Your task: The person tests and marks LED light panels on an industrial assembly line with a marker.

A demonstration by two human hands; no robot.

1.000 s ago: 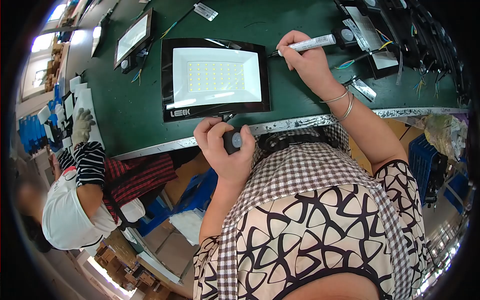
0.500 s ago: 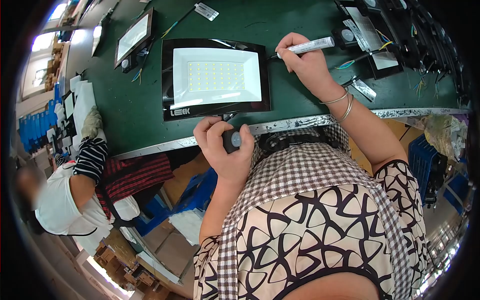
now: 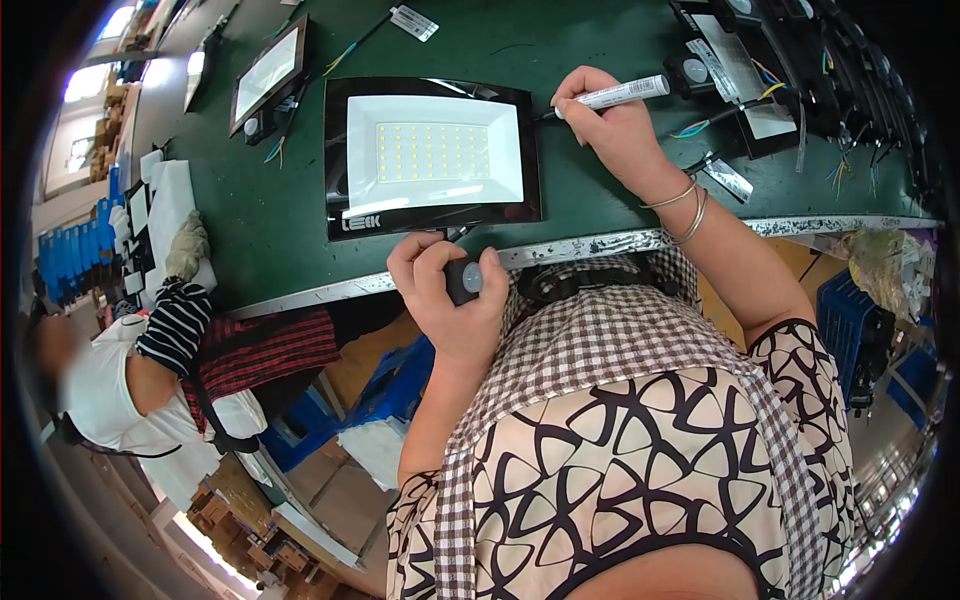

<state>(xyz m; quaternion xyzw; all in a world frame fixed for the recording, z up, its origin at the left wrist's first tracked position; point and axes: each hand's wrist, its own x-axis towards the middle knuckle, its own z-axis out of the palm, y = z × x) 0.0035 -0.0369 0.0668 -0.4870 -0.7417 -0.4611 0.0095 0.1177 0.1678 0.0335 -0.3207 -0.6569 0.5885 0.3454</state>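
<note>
A black-framed floodlight (image 3: 432, 210) with a white reflector and rows of small yellow LEDs lies face up on the green table (image 3: 262, 200). At its lower edge, my left hand (image 3: 445, 300) is closed around a black sensor knob (image 3: 465, 281) with a pale round lens. To the right, my right hand (image 3: 612, 125) grips a white marker (image 3: 625, 92) between thumb and fingers. The marker's dark tip points left, close to the floodlight's right edge.
Another floodlight (image 3: 270, 76) lies at the upper left, and more (image 3: 760, 120) with loose wires are at the right. A labelled cable (image 3: 414, 23) is at the top. A co-worker (image 3: 130, 380) stands at the left, gloved hand on the table.
The co-worker at the left has shifted slightly left, and the gloved hand has moved a little. My hands and the marker stay nearly where they were.
</note>
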